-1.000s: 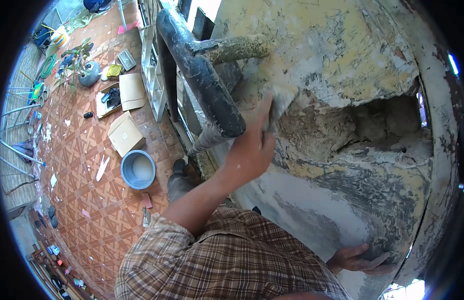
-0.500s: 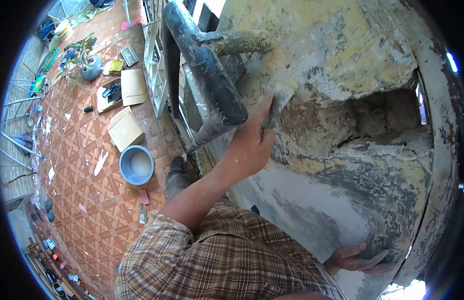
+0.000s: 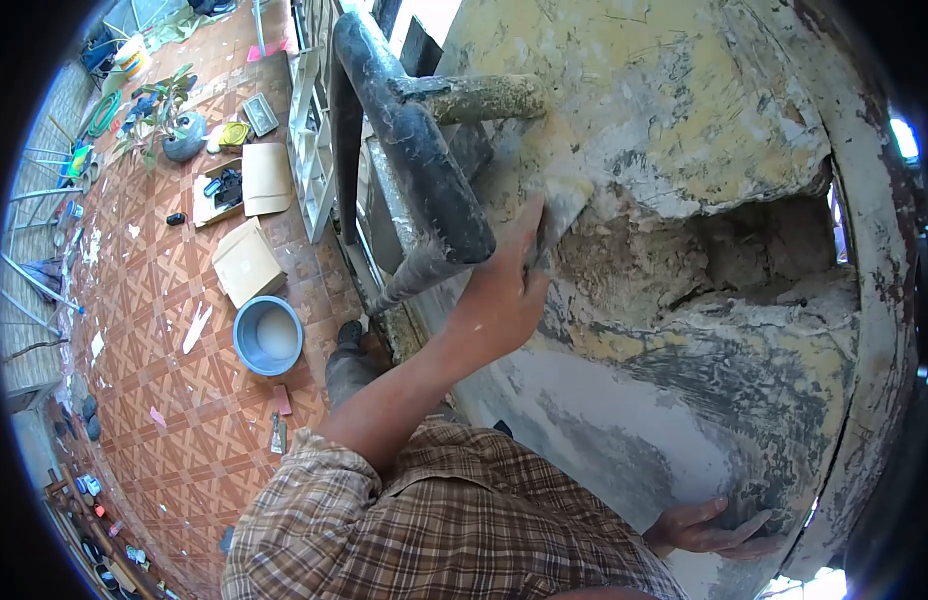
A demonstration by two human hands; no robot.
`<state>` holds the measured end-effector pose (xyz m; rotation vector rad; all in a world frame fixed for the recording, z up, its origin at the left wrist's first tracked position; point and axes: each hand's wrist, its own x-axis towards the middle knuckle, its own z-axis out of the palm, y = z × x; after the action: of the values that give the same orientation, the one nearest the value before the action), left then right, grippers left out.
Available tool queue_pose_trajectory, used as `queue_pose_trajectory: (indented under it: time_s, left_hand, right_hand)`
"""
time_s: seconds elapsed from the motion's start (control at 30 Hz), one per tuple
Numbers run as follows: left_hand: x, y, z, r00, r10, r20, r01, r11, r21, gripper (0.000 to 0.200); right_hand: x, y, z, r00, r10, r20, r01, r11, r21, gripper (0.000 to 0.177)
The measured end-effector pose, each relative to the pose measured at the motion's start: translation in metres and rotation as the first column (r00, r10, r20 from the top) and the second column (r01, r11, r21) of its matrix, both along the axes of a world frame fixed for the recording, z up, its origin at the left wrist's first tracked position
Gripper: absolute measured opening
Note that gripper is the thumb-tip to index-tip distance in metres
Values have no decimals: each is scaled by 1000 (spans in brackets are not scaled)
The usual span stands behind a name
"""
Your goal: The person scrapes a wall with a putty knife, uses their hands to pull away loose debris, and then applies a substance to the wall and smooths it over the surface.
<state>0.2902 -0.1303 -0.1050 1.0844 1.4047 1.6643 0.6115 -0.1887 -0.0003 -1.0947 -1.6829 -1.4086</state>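
Note:
My left hand [image 3: 499, 300] is closed around a putty knife [image 3: 562, 215], with the index finger stretched along it. Its broad blade, smeared with pale filler, lies against the worn yellow-grey wall [image 3: 684, 110], left of a deep broken-out hole [image 3: 769, 240] with rough mortar edges. Most of the knife's handle is hidden in the hand. At the lower right, my right hand [image 3: 709, 528] rests on the wall with its fingers spread, holding nothing. Between the hands runs a smooth whitish patch [image 3: 624, 405] of wall.
A dark metal rail [image 3: 424, 150] juts out close to my left forearm. On the tiled floor stand a blue bucket [image 3: 269, 335] with whitish liquid, cardboard boxes [image 3: 249, 262], a small scraper [image 3: 278, 435] and a potted plant [image 3: 184, 137]. A white metal frame [image 3: 309, 145] leans near the wall.
The view has shifted slightly. The putty knife stays at about the same spot on the wall, and my right hand stays flat at the lower right.

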Motion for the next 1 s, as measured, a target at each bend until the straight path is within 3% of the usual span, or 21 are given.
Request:
queue_pose_trajectory:
  time_s: [0.17,0.27,0.37,0.43,0.57,0.63,0.77,0.87,0.93,1.0]
  left_hand:
    - [0,4,-3,996,63,67,-63,998,-15,64]
    - [1,-1,-5,999,-12,-46,10,999,-38,64]
    - [3,4,-12,997,71,41,-73,995,65,64]
    - [0,-6,-10,999,-41,-6,41,999,-16,64]
    - [-4,5,-11,999,26,20,-26,999,-35,65]
    - [-2,2,-9,992,74,-105,-74,997,8,65]
    - [1,-2,4,997,34,-72,-37,999,-37,65]
    - [0,1,8,984,101,-149,-114,991,-75,67]
    - [1,-10,15,992,-29,-123,14,993,-118,67]
    - [5,-6,10,986,37,-166,-46,998,-52,67]
  right_hand:
    - [2,-4,2,1000,-13,21,13,1000,-1,49]
    - [-3,-2,3,1000,9,-1,-9,1000,5,49]
    - [1,-5,2,999,-39,15,39,999,-3,49]
    - [0,-5,-1,1000,-11,-26,11,1000,-2,49]
    - [0,-5,-2,999,-31,-17,31,999,10,49]
    - [2,-8,0,1000,-19,0,19,1000,9,48]
    - [3,-3,-2,1000,-14,-6,14,1000,15,48]
    - [0,-5,-1,1000,-14,15,14,1000,0,48]
    - [-2,-3,-1,999,-17,30,16,1000,14,48]
    - [-4,-5,-1,998,-29,51,29,1000,5,47]
